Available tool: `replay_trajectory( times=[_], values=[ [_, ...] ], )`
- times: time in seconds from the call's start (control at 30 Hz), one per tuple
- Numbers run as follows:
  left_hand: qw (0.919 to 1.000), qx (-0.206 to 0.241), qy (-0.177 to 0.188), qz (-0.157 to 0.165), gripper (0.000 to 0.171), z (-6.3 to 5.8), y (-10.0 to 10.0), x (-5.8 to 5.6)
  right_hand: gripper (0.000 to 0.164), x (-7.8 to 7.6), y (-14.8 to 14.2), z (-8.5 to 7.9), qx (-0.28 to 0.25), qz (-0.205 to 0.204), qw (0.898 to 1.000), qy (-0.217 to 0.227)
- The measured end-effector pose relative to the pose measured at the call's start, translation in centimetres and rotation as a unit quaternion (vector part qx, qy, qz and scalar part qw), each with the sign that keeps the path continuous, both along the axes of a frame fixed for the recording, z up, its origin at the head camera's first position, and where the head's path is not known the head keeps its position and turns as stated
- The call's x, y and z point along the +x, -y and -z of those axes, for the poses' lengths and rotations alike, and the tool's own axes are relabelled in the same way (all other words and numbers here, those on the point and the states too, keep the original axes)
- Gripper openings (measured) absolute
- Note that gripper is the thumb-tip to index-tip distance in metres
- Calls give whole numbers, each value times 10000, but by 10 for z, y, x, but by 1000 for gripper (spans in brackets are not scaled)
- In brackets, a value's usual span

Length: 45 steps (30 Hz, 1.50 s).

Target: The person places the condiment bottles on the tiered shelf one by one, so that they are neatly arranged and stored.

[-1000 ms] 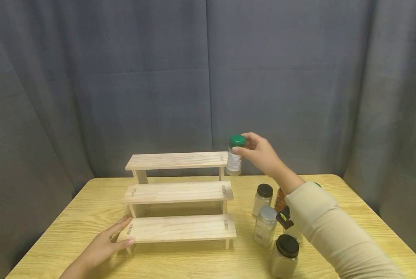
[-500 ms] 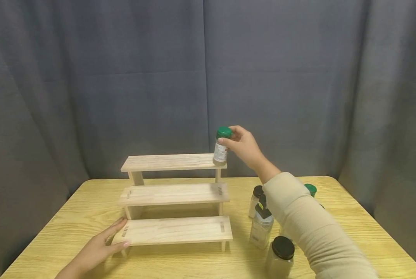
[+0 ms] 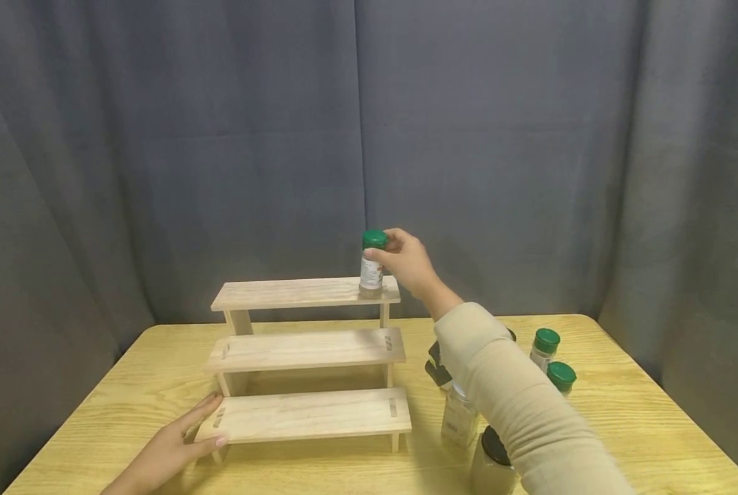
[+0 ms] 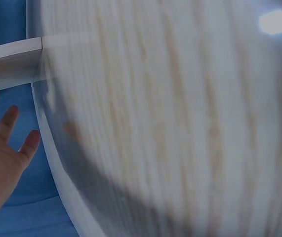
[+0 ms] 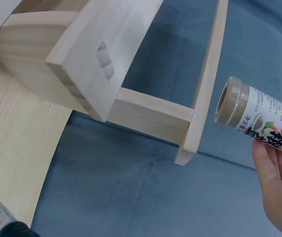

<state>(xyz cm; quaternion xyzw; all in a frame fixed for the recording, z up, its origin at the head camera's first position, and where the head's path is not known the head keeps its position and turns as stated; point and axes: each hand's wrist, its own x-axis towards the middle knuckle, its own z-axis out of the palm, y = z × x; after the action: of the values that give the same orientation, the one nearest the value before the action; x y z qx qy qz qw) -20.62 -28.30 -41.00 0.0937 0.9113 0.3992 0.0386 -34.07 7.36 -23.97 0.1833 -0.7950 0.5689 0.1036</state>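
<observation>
Bottle (image 3: 371, 273) upright, green cap up, long axis vertical, pinched near the cap between thumb and fingers of right hand (image 3: 408, 262). Base just above right end of the rack (image 3: 307, 349), top board; small gap seen from right wrist. Round clear body, white printed label. Left hand (image 3: 170, 447) spread at bottom board's left end, thumb at front corner, fingers at rear. Rack: pale grained wood, three flat steps. Below right hand: clear jar (image 3: 459, 418), partly hidden by beige sleeve (image 3: 517, 388). Table (image 3: 152, 375) wood-grained.
</observation>
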Motion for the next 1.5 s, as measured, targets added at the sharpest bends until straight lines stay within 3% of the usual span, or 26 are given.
replay_trajectory(
  times=[0.2,0.57,1.1,1.5],
  values=[
    [9998,9,192,-74,73,2,1,-1,37,-5,5,6,76,52,9999,55],
    [10000,57,11,80,69,5,1,-4,41,-11,16,8,380,245,9989,121],
    [9998,-23,67,166,69,8,5,-8,46,-15,19,12,268,346,9988,210],
    [9998,78,128,166,69,2,2,-8,49,-5,5,-4,440,455,9978,207]
  ],
)
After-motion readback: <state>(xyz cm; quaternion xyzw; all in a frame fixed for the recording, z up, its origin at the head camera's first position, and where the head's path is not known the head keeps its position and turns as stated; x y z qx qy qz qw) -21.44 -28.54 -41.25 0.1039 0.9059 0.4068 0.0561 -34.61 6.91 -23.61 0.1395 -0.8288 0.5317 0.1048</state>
